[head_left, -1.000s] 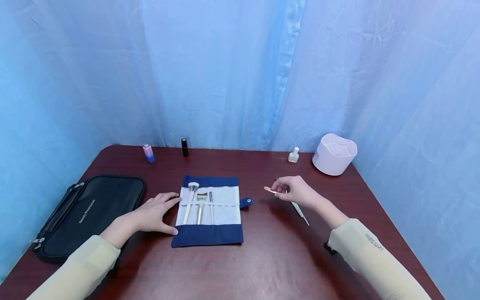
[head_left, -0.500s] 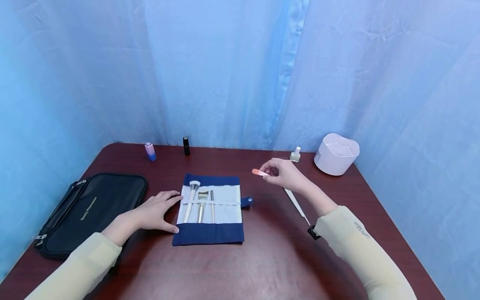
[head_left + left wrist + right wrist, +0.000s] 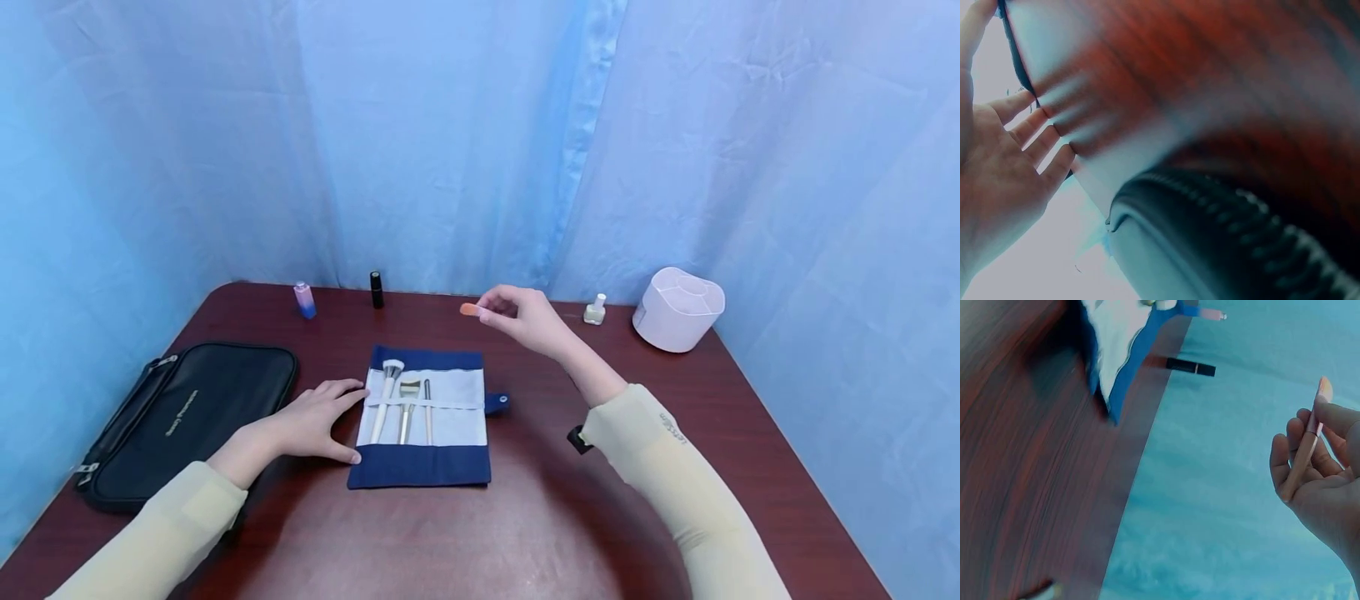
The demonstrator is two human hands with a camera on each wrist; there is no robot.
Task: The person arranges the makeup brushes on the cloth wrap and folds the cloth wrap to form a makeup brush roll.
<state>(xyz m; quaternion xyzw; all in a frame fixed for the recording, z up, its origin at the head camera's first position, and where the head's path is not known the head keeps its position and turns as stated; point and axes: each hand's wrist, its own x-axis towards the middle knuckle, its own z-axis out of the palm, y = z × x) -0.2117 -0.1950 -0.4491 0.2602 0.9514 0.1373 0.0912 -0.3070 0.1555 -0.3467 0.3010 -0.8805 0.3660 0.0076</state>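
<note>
The right hand [image 3: 528, 318] holds a slim applicator [image 3: 1305, 445] with a pale stick handle and a small flat orange-pink tip; the tip [image 3: 469, 309] sticks out to the left of the fingers. In the right wrist view the handle lies across the curled fingers with the thumb pressing it from above, so the hand is pinched on it. The hand is raised above the tabletop [image 3: 540, 517], over its far part just beyond the brush roll [image 3: 422, 417], with the sleeved forearm stretched forward and leftward.

The brush roll lies open and flat: dark blue cloth with a white inner panel and a snap tab on its right edge. Three brushes [image 3: 406, 399] sit side by side under its band, bristles toward the far edge.

The left hand [image 3: 315, 422] rests flat on the tabletop, fingers straight and relaxed, fingertips touching the roll's left edge. A black zip pouch [image 3: 180, 412] lies just left of that wrist.
</note>
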